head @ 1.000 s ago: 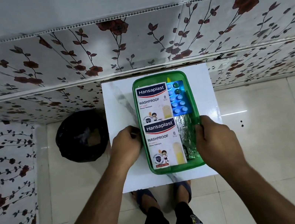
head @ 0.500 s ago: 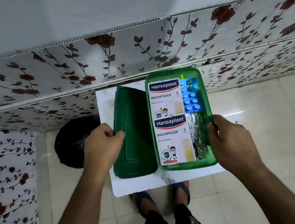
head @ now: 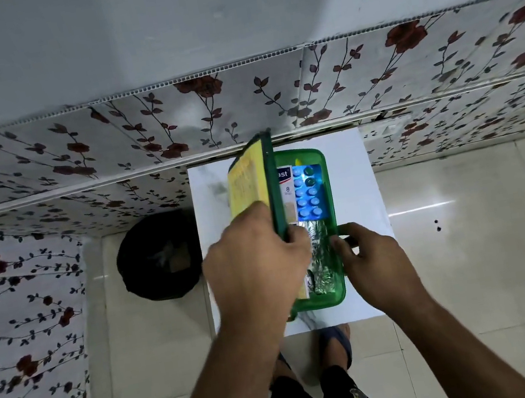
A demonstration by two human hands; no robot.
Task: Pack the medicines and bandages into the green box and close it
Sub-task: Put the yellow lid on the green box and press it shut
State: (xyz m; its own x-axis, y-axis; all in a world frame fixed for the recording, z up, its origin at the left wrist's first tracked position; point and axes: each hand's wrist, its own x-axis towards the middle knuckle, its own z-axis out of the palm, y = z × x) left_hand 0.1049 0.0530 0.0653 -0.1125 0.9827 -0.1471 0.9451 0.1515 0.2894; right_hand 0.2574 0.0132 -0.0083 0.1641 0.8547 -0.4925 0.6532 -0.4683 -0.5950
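Green box (head: 341,293) frame centre, packed; left hand (head: 254,259) grips lid (head: 274,190) upright on edge, right hand (head: 374,260) pinches box's right-side tab.

- A white table (head: 349,163) with faint grey marbling stands with its far edge against the wall.
- The wall panels (head: 140,139) carry dark red roses on thin leafy stems — the same pattern runs along the left side.
- Above the panels the wall (head: 223,14) is plain and pale.
- A round black bin (head: 159,256) sits on the floor just beside the table's left edge; its contents are unclear.
- The floor (head: 485,231) is glossy pale tile — a streak of light shows right of the table.
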